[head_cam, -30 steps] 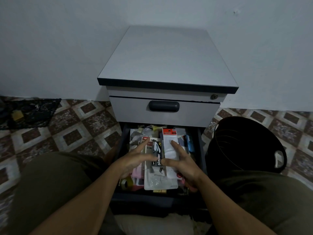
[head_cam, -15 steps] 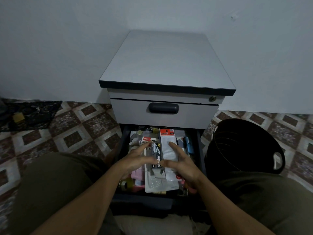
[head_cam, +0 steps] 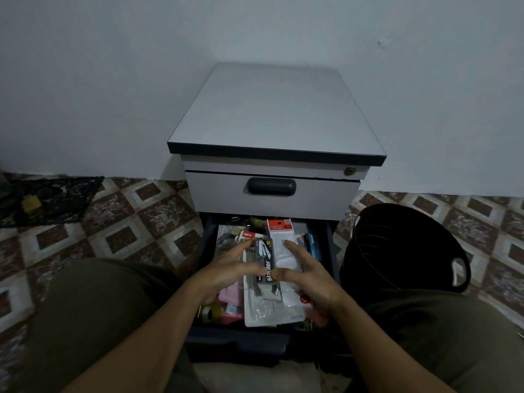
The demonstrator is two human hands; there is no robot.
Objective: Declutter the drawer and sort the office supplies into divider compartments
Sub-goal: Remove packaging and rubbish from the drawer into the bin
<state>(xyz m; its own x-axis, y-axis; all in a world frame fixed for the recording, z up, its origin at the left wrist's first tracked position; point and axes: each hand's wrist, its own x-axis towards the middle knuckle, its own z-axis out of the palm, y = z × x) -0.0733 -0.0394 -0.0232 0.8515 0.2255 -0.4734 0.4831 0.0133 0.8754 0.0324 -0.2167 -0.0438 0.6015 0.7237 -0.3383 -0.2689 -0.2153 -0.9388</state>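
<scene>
Stapler pack (head_cam: 266, 265) lies front-to-back mid drawer (head_cam: 208, 239), left hand (head_cam: 226, 268) and right hand (head_cam: 309, 276) touching its sides with straight fingers.

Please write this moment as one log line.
drawer: open, cluttered | left hand: touches stapler pack | right hand: rests on white packet | dividers: none visible

stapler pack (head_cam: 266, 268) in drawer (head_cam: 206, 251) | basket (head_cam: 397, 251) right of drawer | mat (head_cam: 51, 199) far left

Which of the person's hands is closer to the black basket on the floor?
Right. The right hand is over the drawer, nearest the black basket; the left hand lies beyond it, farther left.
</scene>
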